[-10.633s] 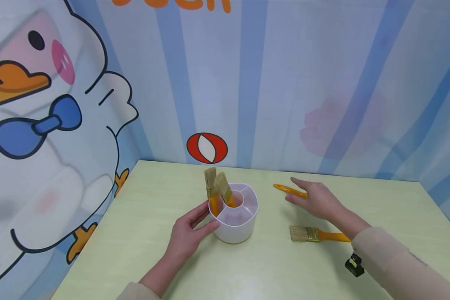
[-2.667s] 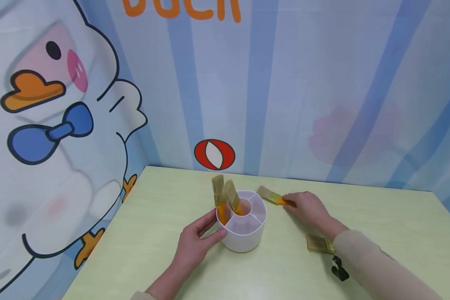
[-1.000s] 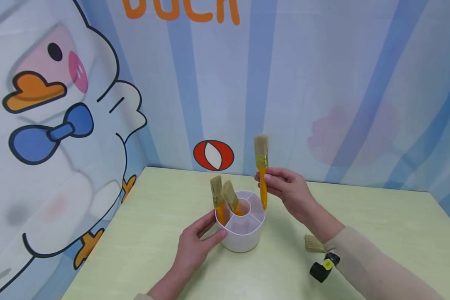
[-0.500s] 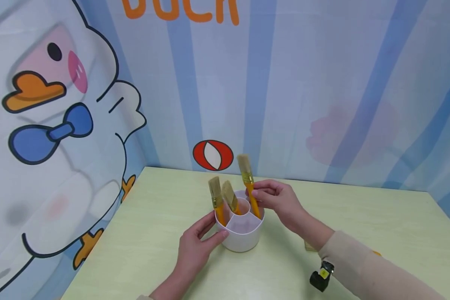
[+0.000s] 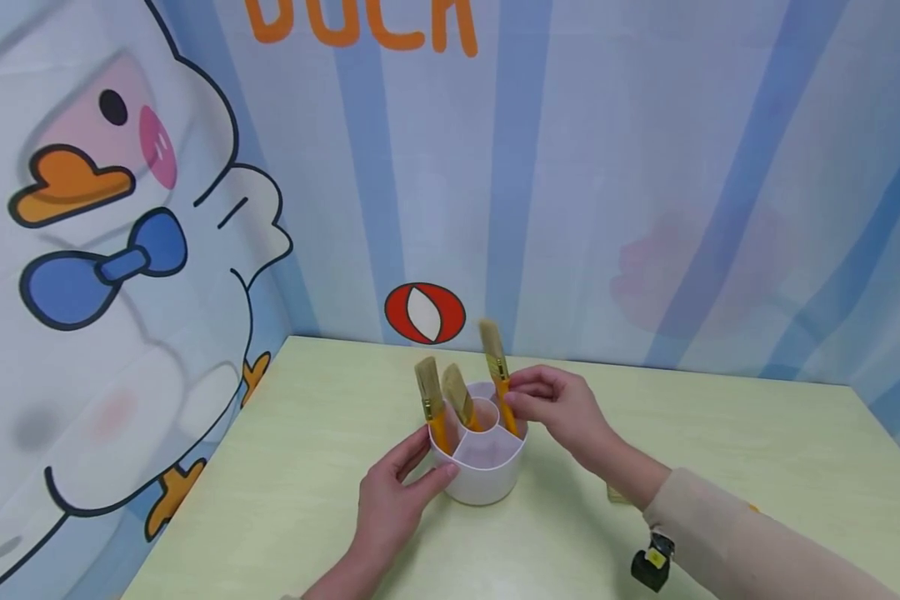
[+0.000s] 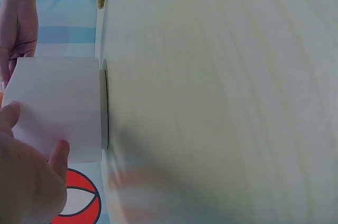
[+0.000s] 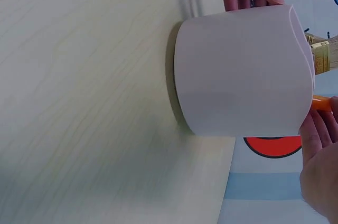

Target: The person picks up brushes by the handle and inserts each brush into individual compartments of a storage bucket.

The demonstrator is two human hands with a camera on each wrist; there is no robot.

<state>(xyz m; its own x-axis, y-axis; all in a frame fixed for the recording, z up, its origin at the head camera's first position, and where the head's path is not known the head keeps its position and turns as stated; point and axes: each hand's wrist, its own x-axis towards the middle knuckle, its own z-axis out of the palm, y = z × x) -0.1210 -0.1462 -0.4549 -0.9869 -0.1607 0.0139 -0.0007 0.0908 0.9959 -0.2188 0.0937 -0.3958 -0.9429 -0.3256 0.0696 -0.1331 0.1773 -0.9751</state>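
A white divided brush holder [image 5: 482,486] stands upright on the table. My left hand [image 5: 392,500] grips its left side, thumb in front and fingers behind. My right hand [image 5: 566,410] pinches the orange handle of a paintbrush [image 5: 496,358], bristles up, its lower end inside the right compartment. Two more paintbrushes stand in the holder: one [image 5: 430,390] in the left compartment, another [image 5: 459,395] leaning in the round centre. The front compartment holds nothing visible. In the right wrist view, the orange handle [image 7: 320,102] shows between the holder's rim and my fingers.
Another paintbrush lies on the table, mostly hidden under my right forearm; its bristles [image 5: 617,495] peek out. A small black camera [image 5: 652,562] hangs at the right wrist. A duck-print backdrop [image 5: 585,167] rises behind the pale table [image 5: 285,450].
My right hand has picked the paintbrush up off the table, turned it upright and brought it left, down into the right compartment. My left hand has kept its grip on the brush holder.
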